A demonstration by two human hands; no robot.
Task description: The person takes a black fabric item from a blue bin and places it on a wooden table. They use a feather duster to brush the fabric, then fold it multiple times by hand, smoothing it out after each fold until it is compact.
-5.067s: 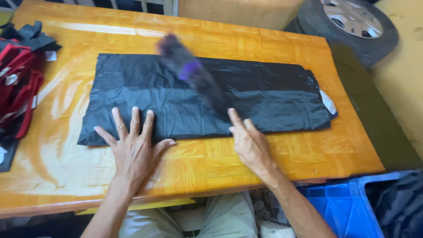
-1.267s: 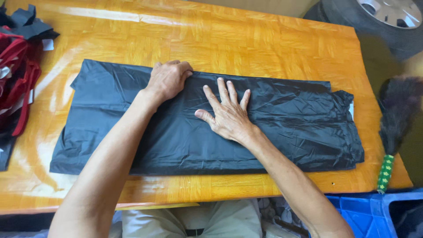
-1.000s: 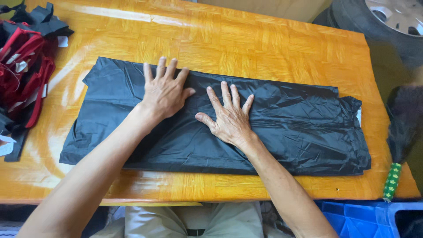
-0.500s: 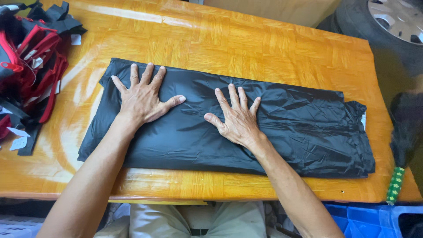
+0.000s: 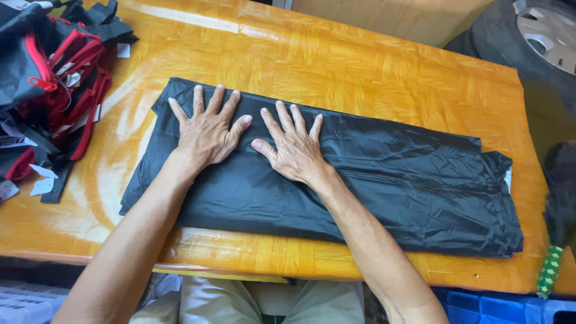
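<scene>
A long black folded piece of thin fabric [image 5: 390, 180] lies flat across a glossy orange wooden table [image 5: 360, 66]. My left hand [image 5: 207, 129] presses flat on the fabric's left part, fingers spread. Just to its right, my right hand [image 5: 291, 144] also lies flat on the fabric with fingers apart. Neither hand grips anything. The two hands sit side by side, thumbs nearly touching.
A heap of red and black fabric pieces with white tags [image 5: 48, 84] fills the table's left end. A dark feather duster with a green handle [image 5: 558, 222] hangs off the right edge. A car tyre [image 5: 528, 42] stands beyond the far right. Blue crates [image 5: 504, 306] sit below.
Both hands have slid left across the black fabric, smoothing it. The left hand went from the fabric's top middle to its left part, and the right hand followed.
</scene>
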